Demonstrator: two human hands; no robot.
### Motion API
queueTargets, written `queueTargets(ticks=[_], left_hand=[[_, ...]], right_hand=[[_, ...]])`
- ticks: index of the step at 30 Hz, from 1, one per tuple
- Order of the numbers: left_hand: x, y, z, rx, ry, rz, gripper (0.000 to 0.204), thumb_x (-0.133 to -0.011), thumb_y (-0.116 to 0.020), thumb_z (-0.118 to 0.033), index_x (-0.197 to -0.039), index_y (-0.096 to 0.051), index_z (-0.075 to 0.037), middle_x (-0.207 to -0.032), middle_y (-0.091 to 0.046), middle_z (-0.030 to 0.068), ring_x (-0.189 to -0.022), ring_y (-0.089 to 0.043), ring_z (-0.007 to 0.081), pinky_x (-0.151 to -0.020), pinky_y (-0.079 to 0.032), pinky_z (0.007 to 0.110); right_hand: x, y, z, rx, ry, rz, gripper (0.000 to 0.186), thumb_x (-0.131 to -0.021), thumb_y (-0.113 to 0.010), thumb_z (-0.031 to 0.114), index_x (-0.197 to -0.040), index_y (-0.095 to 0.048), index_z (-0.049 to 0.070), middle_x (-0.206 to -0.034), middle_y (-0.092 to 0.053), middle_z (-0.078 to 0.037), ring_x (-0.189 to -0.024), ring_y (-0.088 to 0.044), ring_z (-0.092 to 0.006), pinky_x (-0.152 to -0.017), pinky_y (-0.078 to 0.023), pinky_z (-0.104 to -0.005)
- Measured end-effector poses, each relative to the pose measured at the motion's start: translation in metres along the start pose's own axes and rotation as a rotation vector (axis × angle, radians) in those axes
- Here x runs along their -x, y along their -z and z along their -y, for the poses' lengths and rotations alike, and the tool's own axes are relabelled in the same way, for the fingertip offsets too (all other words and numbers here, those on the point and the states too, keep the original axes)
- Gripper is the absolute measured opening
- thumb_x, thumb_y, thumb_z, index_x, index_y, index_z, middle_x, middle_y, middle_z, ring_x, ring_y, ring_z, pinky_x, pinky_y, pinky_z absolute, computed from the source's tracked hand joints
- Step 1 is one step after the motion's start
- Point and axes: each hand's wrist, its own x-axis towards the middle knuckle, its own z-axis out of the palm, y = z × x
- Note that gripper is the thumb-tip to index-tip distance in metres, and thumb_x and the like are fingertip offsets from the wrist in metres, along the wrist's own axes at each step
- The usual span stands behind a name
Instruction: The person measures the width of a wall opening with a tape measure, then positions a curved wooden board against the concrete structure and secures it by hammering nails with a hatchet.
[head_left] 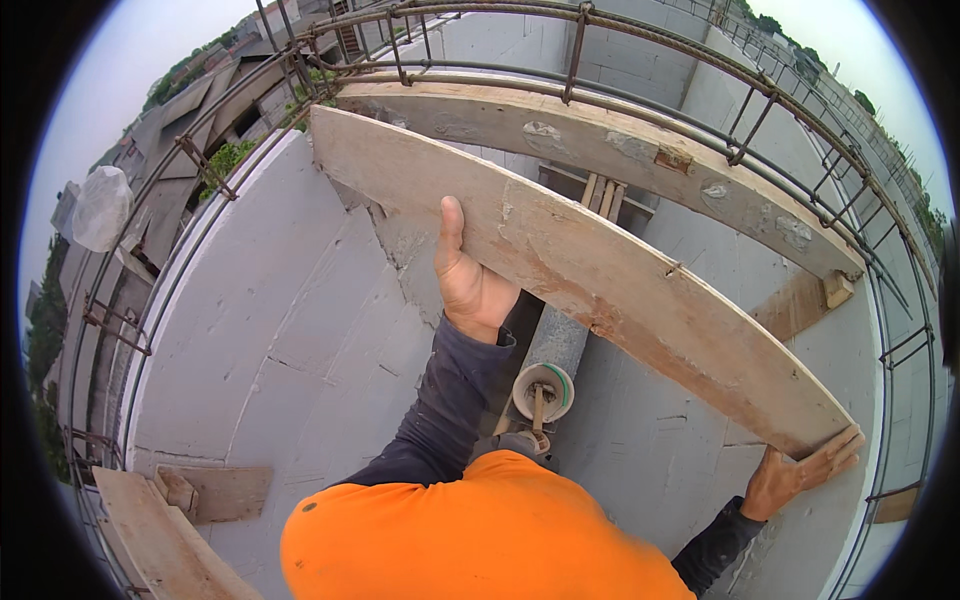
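A building site: rebar (577, 52), apparently block walls (300, 330).

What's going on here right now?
A person in an orange top is holding a long wooden board with both bare hands. The left hand has its thumb up against the near face; the right hand is at the lower right end. The board slants down to the right between pale walls, with a second plank beyond it and a bucket below.

left hand (475, 290), thumb (451, 222) up, right hand (795, 478) lower, fingers (836, 450) seemingly extended
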Motion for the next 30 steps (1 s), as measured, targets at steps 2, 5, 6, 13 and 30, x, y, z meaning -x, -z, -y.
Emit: queueTargets(ticks=[2,5,6,13,30], left_hand=[[-0.004,0.005,0.007,0.054,0.009,0.002,0.051,-0.101,-0.067,-0.040,-0.140,-0.056,-0.009,-0.135,-0.064,0.0075,-0.127,-0.058,0.0250,-0.111,-0.045,0.047],[-0.013,0.019,0.020,0.088,-0.003,-0.030,0.051,-0.101,-0.066,-0.041,-0.139,-0.058,-0.009,-0.135,-0.065,0.0079,-0.127,-0.058,0.0253,-0.110,-0.045,0.048],[-0.016,0.022,0.023,0.077,-0.024,-0.046,0.051,-0.101,-0.066,-0.042,-0.139,-0.057,-0.009,-0.134,-0.065,0.0080,-0.127,-0.059,0.0253,-0.110,-0.046,0.048],[-0.018,0.025,0.022,0.029,-0.096,-0.026,0.048,-0.099,-0.069,-0.041,-0.134,-0.058,-0.009,-0.128,-0.067,0.0063,-0.119,-0.063,0.0247,-0.104,-0.051,0.047],[-0.060,-0.023,0.030,-0.105,-0.246,-0.144,0.065,-0.099,-0.069,-0.041,-0.150,-0.045,-0.009,-0.149,-0.051,0.0113,-0.140,-0.046,0.0277,-0.119,-0.037,0.049]], right_hand=[[0.000,0.012,0.014,-0.075,-0.019,0.213,0.089,-0.085,-0.079,0.027,-0.162,-0.035,0.017,-0.168,-0.031,-0.011,-0.158,-0.018,-0.0365,-0.127,-0.018,-0.0576],[-0.017,0.042,0.026,-0.293,0.105,0.277,0.077,-0.091,-0.071,0.027,-0.160,-0.039,0.016,-0.165,-0.037,-0.012,-0.157,-0.023,-0.0358,-0.126,-0.022,-0.0564],[-0.026,0.047,0.036,-0.423,0.131,0.241,0.072,-0.091,-0.071,0.023,-0.156,-0.043,0.012,-0.161,-0.042,-0.014,-0.154,-0.029,-0.0373,-0.125,-0.024,-0.0562],[-0.074,-0.001,0.168,-0.749,0.534,0.399,0.037,-0.095,-0.072,0.021,-0.131,-0.069,0.014,-0.125,-0.072,-0.008,-0.130,-0.058,-0.0336,-0.117,-0.036,-0.0526],[-0.013,-0.044,0.138,-1.860,-1.021,0.797,0.052,-0.107,-0.054,0.048,-0.132,-0.054,0.002,-0.116,-0.069,-0.016,-0.092,-0.071,-0.0193,-0.061,-0.062,-0.0260]])
